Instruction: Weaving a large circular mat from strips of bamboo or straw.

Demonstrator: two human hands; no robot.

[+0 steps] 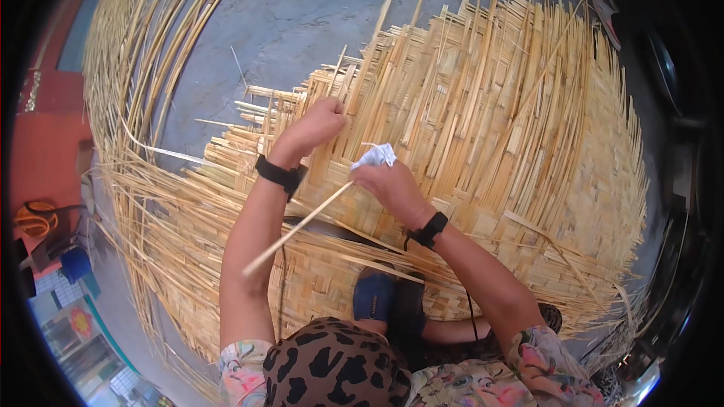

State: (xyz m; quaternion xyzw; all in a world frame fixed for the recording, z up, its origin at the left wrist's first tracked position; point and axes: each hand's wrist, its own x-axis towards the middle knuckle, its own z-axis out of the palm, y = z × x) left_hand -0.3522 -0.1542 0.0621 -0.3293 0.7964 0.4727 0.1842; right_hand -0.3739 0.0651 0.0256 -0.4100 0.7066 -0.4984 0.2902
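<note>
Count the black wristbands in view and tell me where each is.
2. One black wristband is on the wrist behind the left hand, the other wristband on the wrist behind the right hand.

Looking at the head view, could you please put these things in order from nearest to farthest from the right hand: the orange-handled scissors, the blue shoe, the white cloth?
1. White cloth: touching the right hand, at its upper side in the picture.
2. Blue shoe: below the hand, at lower middle.
3. Orange-handled scissors: at the far left.
</note>
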